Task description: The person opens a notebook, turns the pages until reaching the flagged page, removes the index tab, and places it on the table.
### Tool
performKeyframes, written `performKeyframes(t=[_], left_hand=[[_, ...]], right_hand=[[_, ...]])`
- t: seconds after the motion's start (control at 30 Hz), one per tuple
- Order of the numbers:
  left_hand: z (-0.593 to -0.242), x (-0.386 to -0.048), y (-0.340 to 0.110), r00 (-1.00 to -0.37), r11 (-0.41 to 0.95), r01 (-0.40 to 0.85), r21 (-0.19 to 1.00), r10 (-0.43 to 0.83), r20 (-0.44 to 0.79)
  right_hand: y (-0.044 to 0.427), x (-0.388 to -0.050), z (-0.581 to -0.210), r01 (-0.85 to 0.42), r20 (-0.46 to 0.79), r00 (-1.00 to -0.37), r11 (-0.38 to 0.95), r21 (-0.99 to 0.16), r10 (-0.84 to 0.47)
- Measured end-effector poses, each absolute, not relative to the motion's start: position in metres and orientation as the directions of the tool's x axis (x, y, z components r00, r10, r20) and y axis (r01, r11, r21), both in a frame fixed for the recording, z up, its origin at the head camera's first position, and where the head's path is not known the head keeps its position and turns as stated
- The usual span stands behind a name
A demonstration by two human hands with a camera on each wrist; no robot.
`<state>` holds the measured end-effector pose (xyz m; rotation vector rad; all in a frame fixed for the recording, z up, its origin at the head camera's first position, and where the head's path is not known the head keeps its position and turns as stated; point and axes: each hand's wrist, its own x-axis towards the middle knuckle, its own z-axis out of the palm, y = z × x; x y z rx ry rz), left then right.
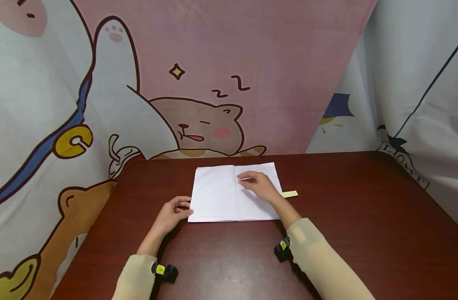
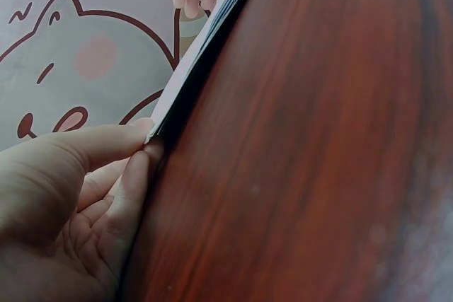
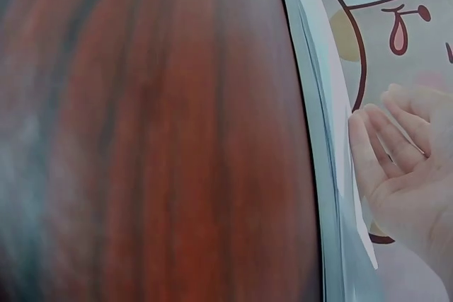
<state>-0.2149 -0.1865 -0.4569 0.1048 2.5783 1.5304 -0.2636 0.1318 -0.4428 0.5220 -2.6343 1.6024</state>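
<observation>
An open notebook (image 1: 214, 196) with ruled white pages lies on the brown table. My left hand (image 1: 170, 216) pinches its lower left edge. In the left wrist view, the thumb (image 2: 117, 143) lies on top of the pages and a finger sits underneath. Over the right-hand page, close to the centre fold, is my right hand (image 1: 260, 184) with relaxed, slightly bent fingers. The right wrist view shows those fingers (image 3: 393, 146) by the page surface, with nothing seen between them. A pale yellow strip (image 1: 290, 194) sticks out past the notebook's right edge.
The dark wooden table (image 1: 364, 216) stretches out around the notebook. Behind it hangs a pink and white cloth (image 1: 289, 83) with cartoon animals, which continues along the left and right sides. Each wrist carries a small black camera (image 1: 170, 273).
</observation>
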Motion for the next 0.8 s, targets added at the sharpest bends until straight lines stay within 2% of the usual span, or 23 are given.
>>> performKeyframes(t=[0.17, 0.3, 0.57, 0.8], left_hand=[[-0.455, -0.213, -0.186, -0.985, 0.482, -0.001, 0.876, 0.148, -0.083], [-0.466, -0.218, -0.19, -0.987, 0.488, 0.004, 0.873, 0.14, -0.074], [-0.464, -0.217, -0.189, -0.988, 0.482, -0.005, 0.876, 0.134, -0.079], [-0.453, -0.212, -0.185, -0.985, 0.485, -0.002, 0.875, 0.148, -0.084]], right_hand=[[0.132, -0.248, -0.415, -0.283, 0.181, -0.945, 0.406, -0.869, -0.273], [0.137, -0.249, -0.415, -0.273, 0.18, -0.95, 0.394, -0.878, -0.257], [0.151, -0.265, -0.437, -0.28, 0.205, -0.949, 0.335, -0.9, -0.241], [0.164, -0.276, -0.452, -0.263, 0.206, -0.961, 0.389, -0.883, -0.183]])
